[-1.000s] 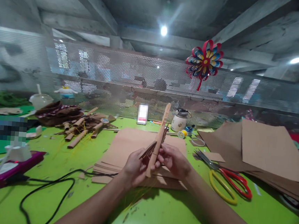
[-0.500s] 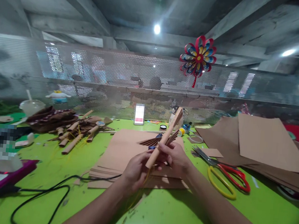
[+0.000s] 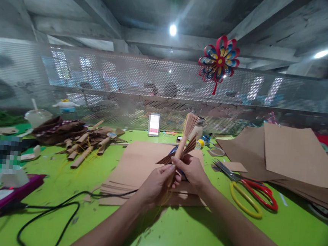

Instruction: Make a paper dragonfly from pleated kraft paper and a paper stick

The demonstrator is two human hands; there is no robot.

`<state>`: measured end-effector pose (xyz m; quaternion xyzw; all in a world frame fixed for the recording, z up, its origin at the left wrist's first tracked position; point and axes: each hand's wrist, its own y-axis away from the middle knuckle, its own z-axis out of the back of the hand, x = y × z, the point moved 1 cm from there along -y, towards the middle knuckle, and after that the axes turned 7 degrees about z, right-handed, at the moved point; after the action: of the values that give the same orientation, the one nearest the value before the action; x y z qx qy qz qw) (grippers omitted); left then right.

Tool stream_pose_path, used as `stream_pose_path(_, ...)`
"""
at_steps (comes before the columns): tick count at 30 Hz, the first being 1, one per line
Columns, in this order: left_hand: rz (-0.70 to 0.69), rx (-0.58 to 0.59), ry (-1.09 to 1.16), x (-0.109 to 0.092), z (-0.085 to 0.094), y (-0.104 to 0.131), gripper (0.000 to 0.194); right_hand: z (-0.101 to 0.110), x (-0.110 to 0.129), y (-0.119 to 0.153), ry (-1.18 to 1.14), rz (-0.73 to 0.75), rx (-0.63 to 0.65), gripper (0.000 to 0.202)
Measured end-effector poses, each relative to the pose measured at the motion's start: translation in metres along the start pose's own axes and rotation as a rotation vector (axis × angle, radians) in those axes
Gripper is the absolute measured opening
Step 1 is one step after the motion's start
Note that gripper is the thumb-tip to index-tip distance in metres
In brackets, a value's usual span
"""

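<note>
My hands, left (image 3: 159, 179) and right (image 3: 193, 170), are curling closed around the lower part of the paper roll (image 3: 180, 148), holding it above the stack (image 3: 138, 151). It is probably weighing little, fairly stiff along its length but crushable at the pleats (image 3: 193, 121), so I am favouring the plain part. Compared with half a second ago, it is standing more upright, its top showing fanned.

My pleated paper craft (image 3: 181, 146): tan, striped with folds
Before me: lime-green tabletop (image 3: 188, 234), red-and-yellow-handled scissors (image 3: 235, 177), a flower (image 3: 220, 61) of red, blue and yellow loops.
</note>
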<state>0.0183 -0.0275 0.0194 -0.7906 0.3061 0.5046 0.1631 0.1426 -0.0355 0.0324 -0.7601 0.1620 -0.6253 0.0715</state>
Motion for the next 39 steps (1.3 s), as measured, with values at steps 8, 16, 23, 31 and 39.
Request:
stream_pose_path(8, -0.053, 0.002, 0.046, -0.002, 0.004, 0.001, 0.026, 0.005, -0.001, -0.005, 0.112, 0.102, 0.047, 0.038)
stream_pose_path(16, -0.104, -0.012, -0.012, -0.001, 0.006, 0.0, 0.028, 0.002, -0.002, -0.002, 0.104, 0.084, 0.138, 0.033)
stream_pose_path(23, -0.082, -0.042, 0.013, 0.0, 0.006, -0.002, 0.029, -0.006, -0.006, 0.004, -0.04, 0.008, 0.161, 0.03)
stream_pose_path(31, -0.008, -0.094, 0.059, 0.001, 0.009, -0.003, 0.044, -0.006, -0.004, 0.003, 0.115, 0.086, 0.157, 0.026)
stream_pose_path(39, -0.046, -0.018, 0.18, -0.002, 0.012, -0.005, 0.037, 0.0, 0.003, 0.002, 0.423, 0.386, 0.184, 0.022)
